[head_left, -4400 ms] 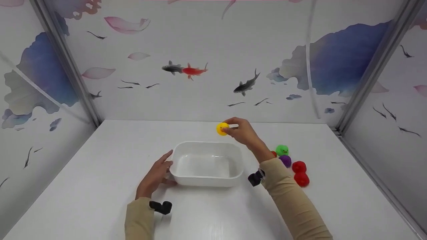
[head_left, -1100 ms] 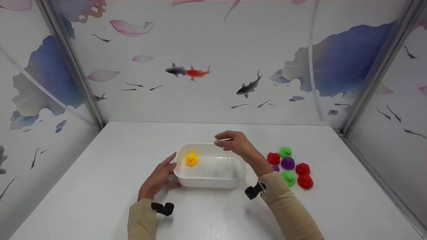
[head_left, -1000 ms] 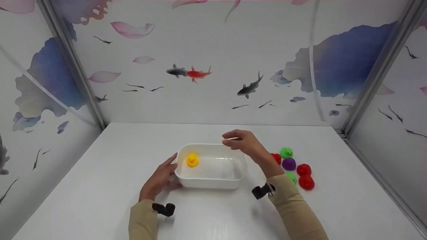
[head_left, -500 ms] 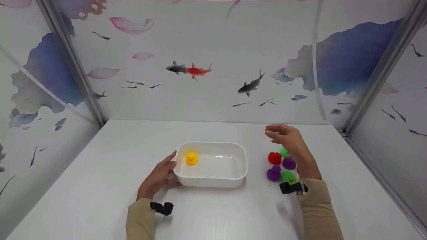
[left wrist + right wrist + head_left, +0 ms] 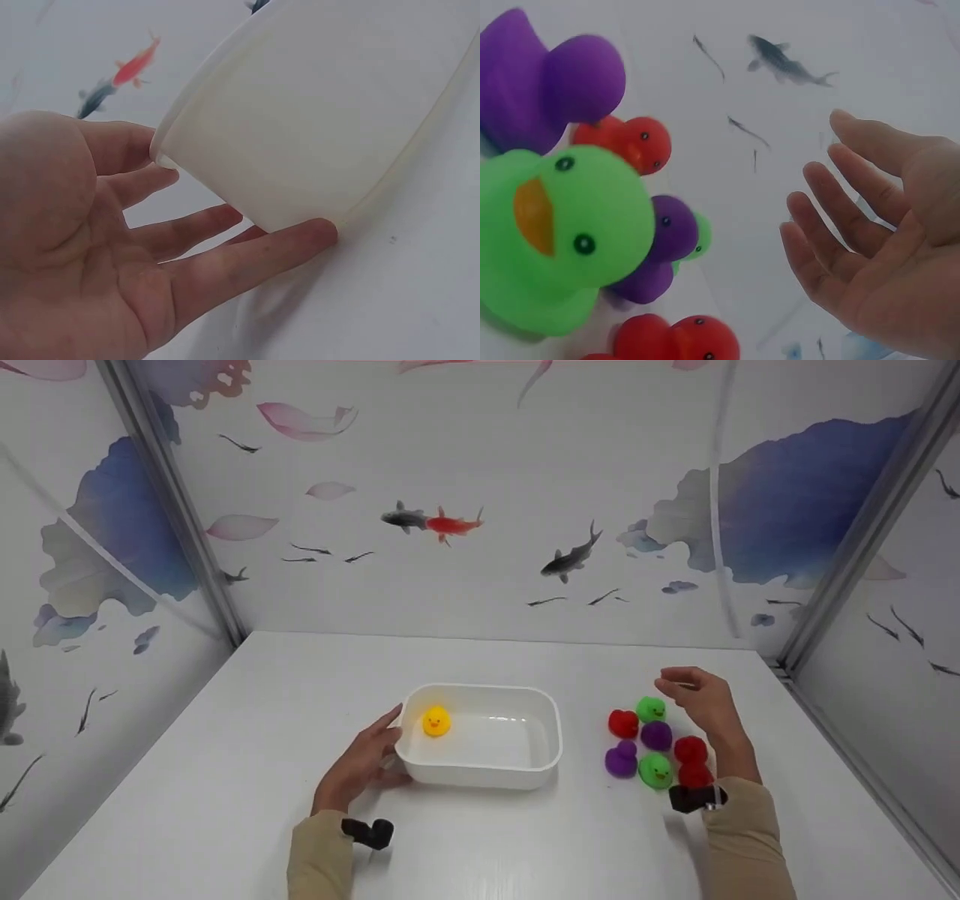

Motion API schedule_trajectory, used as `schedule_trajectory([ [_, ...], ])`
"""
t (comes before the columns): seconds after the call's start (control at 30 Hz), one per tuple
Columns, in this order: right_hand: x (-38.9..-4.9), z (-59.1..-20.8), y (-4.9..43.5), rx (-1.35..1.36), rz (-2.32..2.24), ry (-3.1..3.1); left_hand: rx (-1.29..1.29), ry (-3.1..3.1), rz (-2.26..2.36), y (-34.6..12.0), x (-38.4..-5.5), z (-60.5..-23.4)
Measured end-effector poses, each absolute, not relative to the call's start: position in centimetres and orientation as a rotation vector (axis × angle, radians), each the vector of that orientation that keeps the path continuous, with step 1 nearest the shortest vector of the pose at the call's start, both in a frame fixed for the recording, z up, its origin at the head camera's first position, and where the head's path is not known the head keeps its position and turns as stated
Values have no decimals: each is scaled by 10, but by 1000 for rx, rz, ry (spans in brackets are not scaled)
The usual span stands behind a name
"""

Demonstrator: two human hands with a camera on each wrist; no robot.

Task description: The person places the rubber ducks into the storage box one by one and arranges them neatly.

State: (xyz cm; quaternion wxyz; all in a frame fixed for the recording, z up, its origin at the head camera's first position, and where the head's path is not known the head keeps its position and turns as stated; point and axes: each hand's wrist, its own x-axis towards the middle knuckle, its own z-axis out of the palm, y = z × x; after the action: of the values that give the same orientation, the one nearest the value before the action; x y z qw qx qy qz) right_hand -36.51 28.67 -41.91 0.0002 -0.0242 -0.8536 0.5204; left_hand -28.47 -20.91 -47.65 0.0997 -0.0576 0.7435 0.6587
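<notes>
A yellow rubber duck point(image 5: 436, 721) sits inside the left end of a white rectangular container point(image 5: 480, 776). My left hand point(image 5: 361, 761) rests against the container's left end; in the left wrist view its extended fingers point(image 5: 247, 262) touch the outer wall. Over at the right, my right hand point(image 5: 709, 709) hovers empty, fingers loosely bent, beside a cluster of rubber ducks. Green ducks point(image 5: 656, 771), purple ducks point(image 5: 621, 760) and red ducks point(image 5: 623, 724) make up this cluster. My right wrist and its camera partly cover the nearest red duck point(image 5: 696, 775).
A white tabletop point(image 5: 465, 847) carries everything. Behind it stands a white panel point(image 5: 480, 600) printed with fish and petals, with side panels and metal posts point(image 5: 180, 510) at the corners. The duck cluster lies to the right of the container.
Earlier my right hand pinched the yellow duck above the container; the duck now sits inside it. The right hand, empty, has since moved right to the duck cluster. My left hand stays put.
</notes>
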Motion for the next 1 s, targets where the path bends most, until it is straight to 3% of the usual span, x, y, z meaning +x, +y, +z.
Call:
schedule_trajectory([
  [0.53, -379, -456, 295, -203, 1541, -2826, -161, 2235, 1911, -209, -285, -483],
  [1.0, -385, -456, 299, -224, 1525, -2916, -194, 2236, 1920, -208, -288, -479],
])
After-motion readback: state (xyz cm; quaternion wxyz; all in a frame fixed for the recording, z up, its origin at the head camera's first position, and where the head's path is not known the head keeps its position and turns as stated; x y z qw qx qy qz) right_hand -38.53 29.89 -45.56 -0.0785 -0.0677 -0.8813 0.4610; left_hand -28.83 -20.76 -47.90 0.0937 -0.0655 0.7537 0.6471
